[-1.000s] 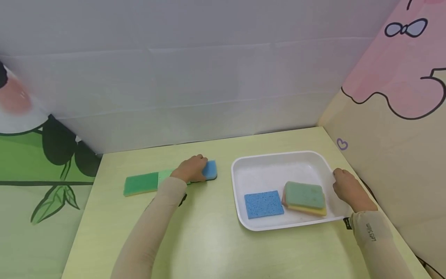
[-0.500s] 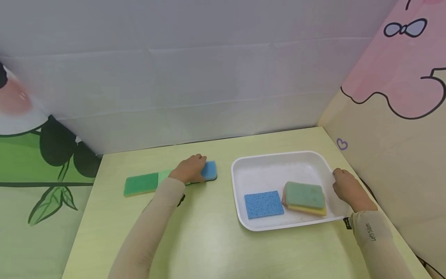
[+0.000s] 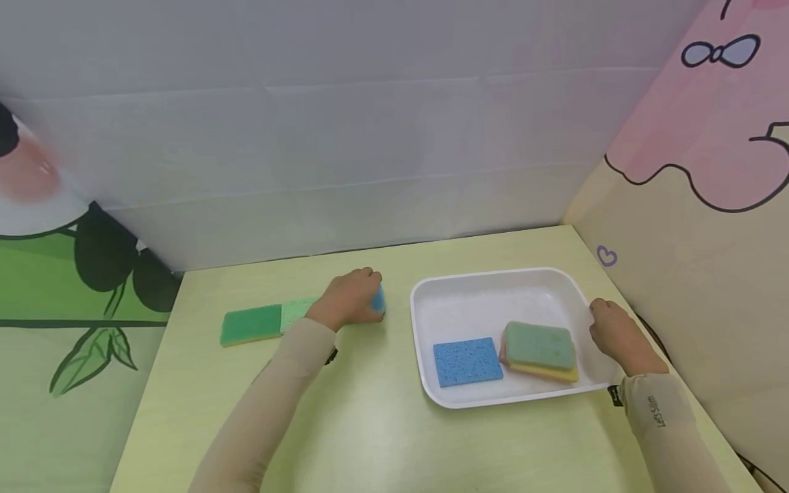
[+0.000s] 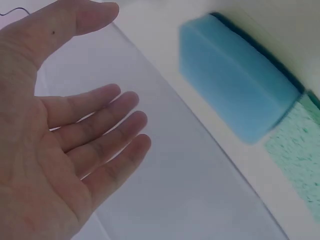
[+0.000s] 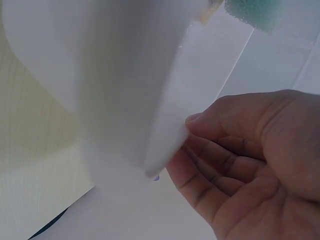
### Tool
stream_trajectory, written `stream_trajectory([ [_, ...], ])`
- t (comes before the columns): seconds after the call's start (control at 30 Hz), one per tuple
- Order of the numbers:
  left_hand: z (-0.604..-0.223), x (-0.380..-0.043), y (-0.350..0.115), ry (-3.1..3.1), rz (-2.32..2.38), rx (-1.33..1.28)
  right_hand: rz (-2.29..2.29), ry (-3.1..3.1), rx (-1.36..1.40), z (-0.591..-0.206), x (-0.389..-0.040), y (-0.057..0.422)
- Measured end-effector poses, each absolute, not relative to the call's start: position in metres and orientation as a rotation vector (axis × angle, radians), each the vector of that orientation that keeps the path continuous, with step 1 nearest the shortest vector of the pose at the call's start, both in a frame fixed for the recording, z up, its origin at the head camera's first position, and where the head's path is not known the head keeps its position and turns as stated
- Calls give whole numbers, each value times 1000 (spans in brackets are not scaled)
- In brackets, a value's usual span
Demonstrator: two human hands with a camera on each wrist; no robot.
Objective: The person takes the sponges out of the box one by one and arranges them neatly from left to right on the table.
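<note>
My left hand point(image 3: 353, 298) is over a blue sponge point(image 3: 379, 300), covering most of it in the head view. In the left wrist view the fingers are extended and the thumb stands apart; the thick blue sponge with a dark pad lies beyond the fingertips, with nothing in the grasp. Beside it is a pale green speckled sponge point(image 3: 296, 314), partly hidden, then a dark green scouring sponge point(image 3: 251, 325). My right hand point(image 3: 621, 335) pinches the right rim of a white tray point(image 3: 459, 298) between thumb and fingers, as the right wrist view shows.
Inside the tray lie a blue speckled sponge point(image 3: 467, 361) and a pale green-topped sponge point(image 3: 538, 344) stacked over a yellow one point(image 3: 557, 374). The light wooden table point(image 3: 370, 424) meets a white-covered wall point(image 3: 370, 171) behind and a beige wall point(image 3: 709, 308) at right.
My left hand has shifted slightly right and now hides more of the blue sponge. The right hand and tray have stayed put.
</note>
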State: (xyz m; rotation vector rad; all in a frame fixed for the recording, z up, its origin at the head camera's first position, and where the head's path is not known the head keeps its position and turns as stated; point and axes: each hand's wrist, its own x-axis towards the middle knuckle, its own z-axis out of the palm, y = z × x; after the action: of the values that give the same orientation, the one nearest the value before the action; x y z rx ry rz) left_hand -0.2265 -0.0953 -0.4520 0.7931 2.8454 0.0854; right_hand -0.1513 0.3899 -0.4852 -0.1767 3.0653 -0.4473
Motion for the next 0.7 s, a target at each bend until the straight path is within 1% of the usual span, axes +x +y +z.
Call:
stream_trajectory([
  [0.4,-420,-188,-66,2843,84,768,-462,3060,-183,-485,-150,391],
  [0.7,-414,-169,-53,2883,43,816,-476,3060,-169,-485,-150,392],
])
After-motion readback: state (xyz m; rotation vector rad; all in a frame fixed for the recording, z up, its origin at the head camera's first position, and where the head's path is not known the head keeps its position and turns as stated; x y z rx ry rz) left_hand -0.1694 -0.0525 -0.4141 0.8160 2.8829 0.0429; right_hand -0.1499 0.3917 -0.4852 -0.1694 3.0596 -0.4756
